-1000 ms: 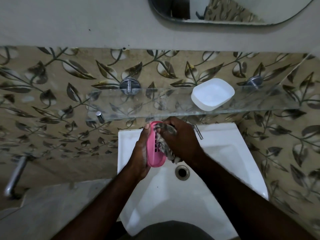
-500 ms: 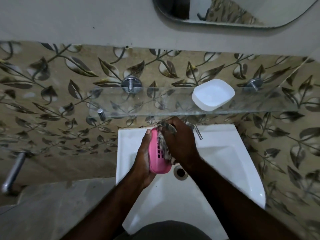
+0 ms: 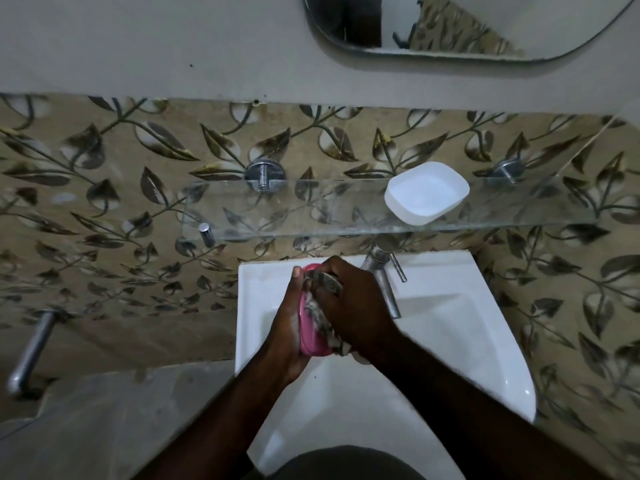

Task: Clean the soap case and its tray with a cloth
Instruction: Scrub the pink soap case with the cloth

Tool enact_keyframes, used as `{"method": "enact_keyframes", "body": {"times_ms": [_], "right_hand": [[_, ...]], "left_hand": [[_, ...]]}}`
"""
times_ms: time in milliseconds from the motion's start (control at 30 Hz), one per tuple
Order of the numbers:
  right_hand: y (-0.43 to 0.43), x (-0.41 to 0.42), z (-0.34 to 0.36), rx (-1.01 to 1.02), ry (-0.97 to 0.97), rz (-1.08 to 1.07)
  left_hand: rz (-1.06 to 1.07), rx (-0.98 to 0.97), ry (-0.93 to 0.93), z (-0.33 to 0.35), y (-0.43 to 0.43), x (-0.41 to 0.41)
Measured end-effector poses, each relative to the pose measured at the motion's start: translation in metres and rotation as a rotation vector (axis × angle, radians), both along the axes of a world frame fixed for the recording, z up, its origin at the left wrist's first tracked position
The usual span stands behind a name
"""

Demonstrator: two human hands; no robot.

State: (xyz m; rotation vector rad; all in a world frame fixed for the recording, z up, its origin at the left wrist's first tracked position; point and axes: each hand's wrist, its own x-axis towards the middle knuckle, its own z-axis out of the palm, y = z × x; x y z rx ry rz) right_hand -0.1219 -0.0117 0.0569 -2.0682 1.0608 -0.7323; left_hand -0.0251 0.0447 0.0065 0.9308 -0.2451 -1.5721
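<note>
Over the white sink, my left hand holds the pink slotted soap tray upright on its edge. My right hand grips a grey patterned cloth and presses it against the tray's inner face, covering most of it. The white soap case lies apart on the glass shelf, above and to the right of both hands.
A chrome tap stands at the sink's back edge, just right of my right hand. A mirror hangs above. A metal pipe juts from the tiled wall at the left, over a grey counter.
My right hand with the cloth has slid along the pink tray and now hides its slots and the drain. The view has tilted slightly, showing the tap. The white case has stayed put.
</note>
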Motion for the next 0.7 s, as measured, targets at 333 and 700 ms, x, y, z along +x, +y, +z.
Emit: {"method": "enact_keyframes", "body": {"times_ms": [333,700], "right_hand": [[-0.002,-0.014,-0.028,0.102,0.073,-0.227],[0.009,-0.015,-0.002,0.242,-0.043,0.069]], "left_hand": [[0.135,0.097,-0.294,0.011,0.012,-0.002],[0.122,0.037,-0.200,0.023,-0.007,0.006]]}}
